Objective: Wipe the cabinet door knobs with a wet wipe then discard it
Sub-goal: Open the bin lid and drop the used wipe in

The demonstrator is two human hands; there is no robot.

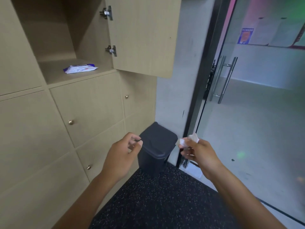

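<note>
My right hand [196,152] pinches a crumpled white wet wipe [189,140], held in the air just right of a small dark bin [157,146] that stands on the floor by the cabinet's end. My left hand [123,153] hovers at the bin's left edge with loosely curled fingers, the fingertips near the lid's rim; whether they touch it is unclear. Small brass knobs sit on the shut cabinet doors: one [71,122] at the left, one [126,96] higher up, one [89,167] lower down.
One upper cabinet door [143,35] hangs open, and a pack of wet wipes [80,68] lies on the shelf inside. A glass door with a metal bar handle [227,80] stands to the right. Dark speckled flooring [156,199] runs under my arms.
</note>
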